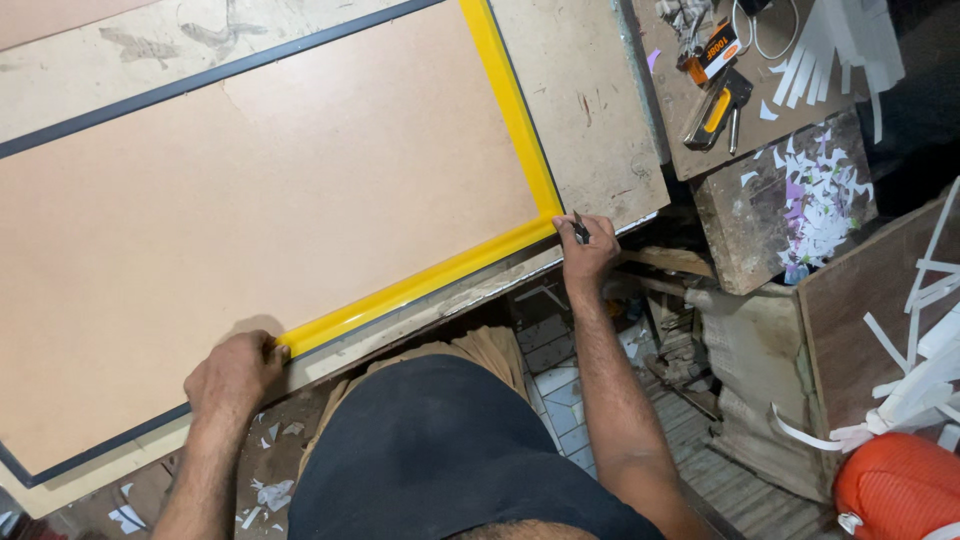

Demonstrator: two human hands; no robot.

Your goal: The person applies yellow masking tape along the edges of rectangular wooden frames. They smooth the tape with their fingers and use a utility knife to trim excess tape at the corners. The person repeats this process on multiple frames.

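A large brown board (260,190) lies in a dark frame on a worn workbench (590,110). Yellow tape (420,280) runs along the board's near edge and up its right edge (505,100). My left hand (235,375) presses on the near end of the yellow strip, fingers curled over it. My right hand (587,250) sits at the board's near right corner and grips a small dark cutter (580,229), its tip at the tape's corner.
A stapler with an orange grip (718,108) and an orange box (716,52) lie on a small side table. White paper strips (925,370) and scraps (820,195) litter the right side. An orange object (895,490) sits at the lower right.
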